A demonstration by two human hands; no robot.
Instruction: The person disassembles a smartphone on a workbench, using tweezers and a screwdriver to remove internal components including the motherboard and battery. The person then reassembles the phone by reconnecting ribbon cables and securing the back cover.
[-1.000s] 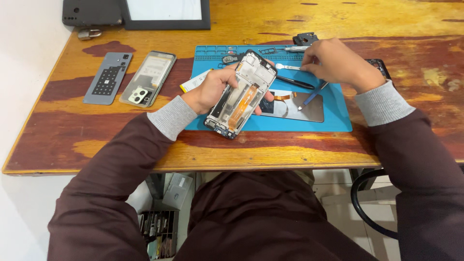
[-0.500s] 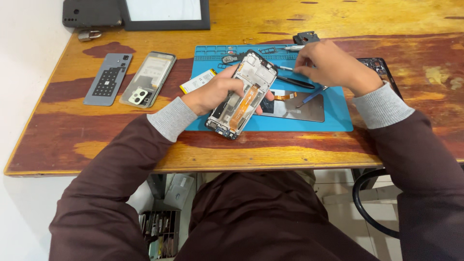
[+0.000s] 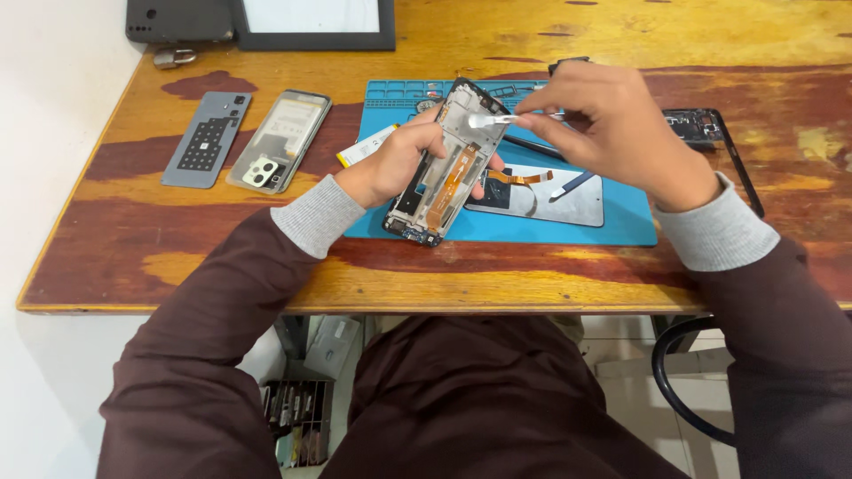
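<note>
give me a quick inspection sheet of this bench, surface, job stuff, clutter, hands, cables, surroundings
surface: worn wooden table, blue work mat on it.
job's things: opened phone frame, tilted, orange flex strip showing; small white-tipped tool at its upper end.
clutter: grey back cover, clear case with camera block, metal plate on the mat, dark phone part at right, framed screen at the back.
hands: left hand grips the frame; right hand pinches the tool in its fingers.
cables: nothing seen on the table; black loop beneath it, kind unclear.
surroundings: white wall on the left, boxes under the table.
</note>
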